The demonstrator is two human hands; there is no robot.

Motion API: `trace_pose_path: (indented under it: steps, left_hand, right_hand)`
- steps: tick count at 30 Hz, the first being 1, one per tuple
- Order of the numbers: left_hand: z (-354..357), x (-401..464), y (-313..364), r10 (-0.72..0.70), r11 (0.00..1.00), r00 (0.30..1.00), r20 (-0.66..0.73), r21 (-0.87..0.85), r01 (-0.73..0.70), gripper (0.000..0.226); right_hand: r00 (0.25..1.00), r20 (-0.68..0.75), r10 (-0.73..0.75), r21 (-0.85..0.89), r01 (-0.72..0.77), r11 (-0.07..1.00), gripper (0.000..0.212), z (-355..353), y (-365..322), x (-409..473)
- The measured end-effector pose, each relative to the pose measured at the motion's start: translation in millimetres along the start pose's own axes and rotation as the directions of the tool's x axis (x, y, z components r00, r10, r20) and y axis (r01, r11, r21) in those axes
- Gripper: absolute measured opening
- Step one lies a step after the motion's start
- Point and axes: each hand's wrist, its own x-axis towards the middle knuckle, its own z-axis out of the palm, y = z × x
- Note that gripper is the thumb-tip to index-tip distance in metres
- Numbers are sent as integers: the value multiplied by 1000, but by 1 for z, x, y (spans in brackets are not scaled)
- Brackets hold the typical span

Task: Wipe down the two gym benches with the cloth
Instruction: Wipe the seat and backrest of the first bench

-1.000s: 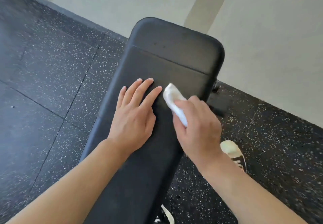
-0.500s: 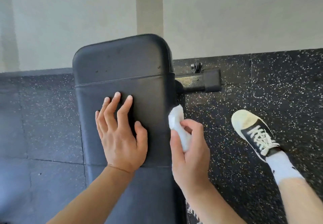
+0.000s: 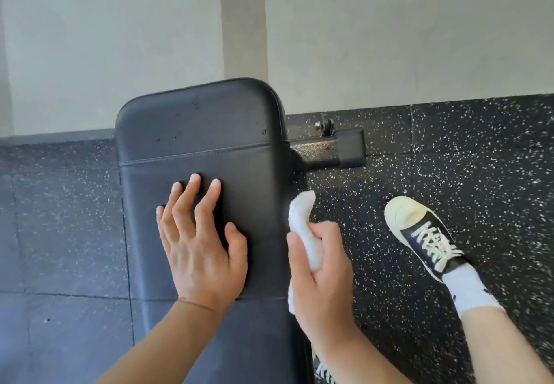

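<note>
Since a second earlier, the right hand [image 3: 322,275] had carried the cloth [image 3: 302,228] off the top of the pad to its right-hand edge, and the view had swung round to face the wall squarely. That hand's fingers were curled round the white cloth, bunched into a wad, whose free tip stood up beside the side of the gym bench [image 3: 204,132]; whether the tip actually touched the upholstery could not be told from this angle. The left hand [image 3: 201,243] lay flat on the black pad with its fingers straight and slightly spread, holding nothing and apparently steadying the person.

Further out, a stitched seam crossed the pad just beyond the fingertips, and a few small specks showed on the end section past it. A black frame foot [image 3: 335,150] with a small wheel stuck out to the right of the pad over the speckled rubber floor [image 3: 449,159]. A black and cream sneaker [image 3: 425,231] was planted on that floor, well apart from the bench.

As a judgement, the work looked to be in its early or middle part: the side edge of this bench was in hand, the specked end still seemed to need a pass, and the second bench was nowhere in view, so it probably remained to be done.
</note>
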Motion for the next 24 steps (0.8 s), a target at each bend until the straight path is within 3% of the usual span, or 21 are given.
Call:
trace_pose_path:
  steps: [3,6,10,12,20,24]
  left_hand:
    - [-1,0,1,-5,1000,1000,-5,-5,5,60]
    - [-1,0,0,-2,1000,1000,-3,5,2,61]
    - [1,-1,-3,9,1000,1000,-13,6,-8,61]
    - [1,-1,-4,7,1000,1000,-12,12,-7,62]
    - [2,0,-3,0,1000,1000,-3,14,0,63]
    - [3,-1,-4,-5,1000,1000,-2,9,5,64]
  right_hand:
    - [999,29,26,-61,-24,998,9,-10,9,-22]
    - [999,32,17,-9,-17,1000,13,4,-8,24]
    - [982,-179,-58,-27,54,998,19,35,-43,128]
    - [974,-216,-67,-13,66,998,22,41,-49,147]
    - [997,-79,21,-41,-24,999,8,10,-3,18]
    - [994,-105,-30,-49,25,998,9,14,-7,32]
